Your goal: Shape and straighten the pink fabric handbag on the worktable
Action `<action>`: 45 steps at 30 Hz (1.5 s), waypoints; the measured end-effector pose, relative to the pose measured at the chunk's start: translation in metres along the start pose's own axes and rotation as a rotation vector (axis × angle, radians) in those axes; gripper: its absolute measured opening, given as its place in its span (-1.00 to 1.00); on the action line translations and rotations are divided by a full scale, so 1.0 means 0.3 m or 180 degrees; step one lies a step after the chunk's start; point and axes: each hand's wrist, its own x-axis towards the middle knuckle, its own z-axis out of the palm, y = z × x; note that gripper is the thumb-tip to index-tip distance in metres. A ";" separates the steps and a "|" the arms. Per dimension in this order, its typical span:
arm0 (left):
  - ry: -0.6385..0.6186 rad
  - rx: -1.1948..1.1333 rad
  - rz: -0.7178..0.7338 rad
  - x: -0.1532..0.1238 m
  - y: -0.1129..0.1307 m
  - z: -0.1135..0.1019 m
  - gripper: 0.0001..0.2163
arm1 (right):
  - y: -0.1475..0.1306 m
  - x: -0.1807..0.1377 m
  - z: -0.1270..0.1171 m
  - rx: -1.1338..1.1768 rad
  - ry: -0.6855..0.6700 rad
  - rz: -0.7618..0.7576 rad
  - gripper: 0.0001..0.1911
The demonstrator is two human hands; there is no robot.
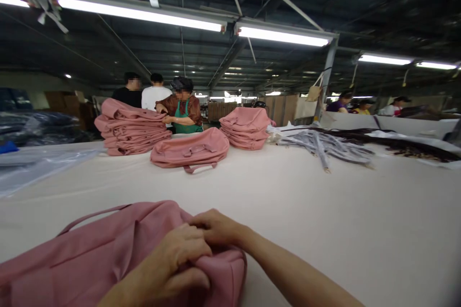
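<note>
Pink bag (108,254) on worktop (288,201) gripped by left hand (176,261) and right hand (216,228), fingers closed; fabric best kept taut.

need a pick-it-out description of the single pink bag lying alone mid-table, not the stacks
Start at the long cream table and look to its far edge, where two stacks of folded pink bags stand: a taller left stack and a shorter right stack. The single pink bag lies between and just in front of them. It alone is unstacked, lying flat with a loop handle hanging toward the camera.
</note>
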 end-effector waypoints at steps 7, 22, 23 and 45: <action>-0.0008 -0.0144 -0.0202 -0.004 -0.044 -0.024 -0.70 | -0.061 -0.360 -0.136 0.1484 -0.0220 0.0554 -0.35; -0.0116 -0.0247 -0.0563 0.050 -0.011 0.029 -0.74 | 0.025 -0.384 0.099 -0.0678 0.1225 -0.0589 -0.85; -0.0111 -0.0198 -0.0634 0.049 -0.016 0.034 -0.75 | 0.026 -0.384 0.104 -0.0814 0.1225 -0.0679 -0.85; -0.0373 0.0028 -0.0404 0.112 0.003 0.113 -0.98 | 0.018 -0.336 0.055 -0.0100 0.1120 0.0548 -0.76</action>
